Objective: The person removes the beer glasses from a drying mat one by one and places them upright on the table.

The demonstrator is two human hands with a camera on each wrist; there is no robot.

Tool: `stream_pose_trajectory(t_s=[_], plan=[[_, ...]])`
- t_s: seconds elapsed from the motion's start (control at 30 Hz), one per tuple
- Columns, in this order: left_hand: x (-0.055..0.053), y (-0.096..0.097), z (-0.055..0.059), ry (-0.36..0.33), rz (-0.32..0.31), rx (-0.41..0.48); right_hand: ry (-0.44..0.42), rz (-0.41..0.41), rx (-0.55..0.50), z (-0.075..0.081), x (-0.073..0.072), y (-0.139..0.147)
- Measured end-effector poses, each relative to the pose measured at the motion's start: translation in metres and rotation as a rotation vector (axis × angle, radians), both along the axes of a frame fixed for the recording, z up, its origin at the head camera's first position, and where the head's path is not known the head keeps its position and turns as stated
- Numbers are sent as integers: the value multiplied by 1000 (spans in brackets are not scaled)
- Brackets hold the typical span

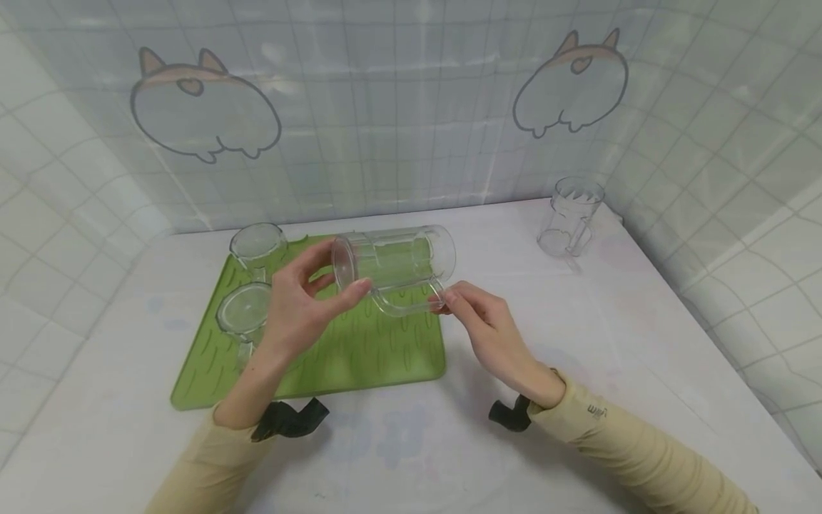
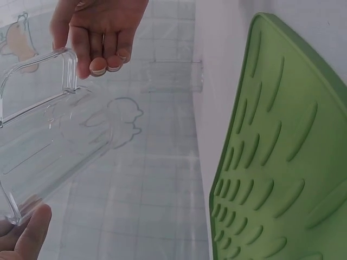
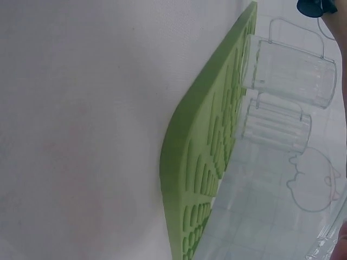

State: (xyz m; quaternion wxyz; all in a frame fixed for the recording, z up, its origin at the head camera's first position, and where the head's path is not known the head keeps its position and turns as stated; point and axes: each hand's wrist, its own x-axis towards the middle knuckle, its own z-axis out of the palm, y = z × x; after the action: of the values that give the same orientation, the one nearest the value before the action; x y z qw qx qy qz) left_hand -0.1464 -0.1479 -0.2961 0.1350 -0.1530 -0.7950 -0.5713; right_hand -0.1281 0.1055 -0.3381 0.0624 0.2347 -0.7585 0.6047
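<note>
A clear glass mug lies sideways in the air above the green ridged mat. At its left end my left hand grips the rim area, thumb in front and fingers behind. My right hand pinches the right end of the mug's handle. In the left wrist view, the left hand is at the lower corner on the mug, and the right hand is at the handle. The right wrist view catches only a bit of the right hand at its edge.
Two clear mugs, one behind and one in front, stand on the mat's left side. Another clear mug stands on the white table at the back right. Tile-patterned walls enclose the back and sides.
</note>
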Motion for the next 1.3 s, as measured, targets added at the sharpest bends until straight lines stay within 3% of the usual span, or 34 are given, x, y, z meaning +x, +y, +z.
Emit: stream_pose_trajectory(t_s=[0.8, 1.3], plan=[[0, 0, -3, -42, -87, -63, -11, -44, -6, 0, -1, 4], [1, 0, -5, -138, -107, -113, -27, -72, -49, 1, -2, 8]])
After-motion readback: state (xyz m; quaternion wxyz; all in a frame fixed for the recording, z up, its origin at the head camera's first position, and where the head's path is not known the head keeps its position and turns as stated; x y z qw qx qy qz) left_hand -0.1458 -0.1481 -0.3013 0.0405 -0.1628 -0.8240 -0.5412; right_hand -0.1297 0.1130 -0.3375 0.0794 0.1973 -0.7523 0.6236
